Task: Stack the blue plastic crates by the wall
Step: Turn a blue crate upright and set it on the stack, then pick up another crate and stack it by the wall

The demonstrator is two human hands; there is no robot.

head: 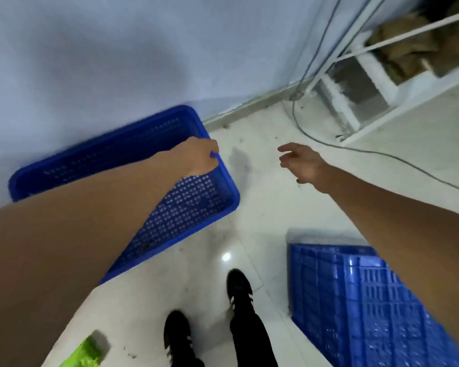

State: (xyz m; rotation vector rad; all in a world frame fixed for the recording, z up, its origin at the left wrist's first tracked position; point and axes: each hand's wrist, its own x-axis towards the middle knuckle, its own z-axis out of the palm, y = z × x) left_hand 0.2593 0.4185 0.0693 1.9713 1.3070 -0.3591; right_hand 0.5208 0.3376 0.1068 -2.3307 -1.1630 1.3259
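A blue perforated plastic crate lies open side up on the floor against the pale wall. My left hand grips its right rim, fingers curled over the edge, and my left forearm hides much of the crate's inside. A second blue crate lies overturned at the lower right, partly under my right forearm. My right hand hovers above bare floor between the two crates, fingers spread, holding nothing.
A white metal shelf frame stands at the upper right with brown sacks on it. A grey cable runs down the wall and across the white tiled floor. My black shoes stand below. A green object lies bottom left.
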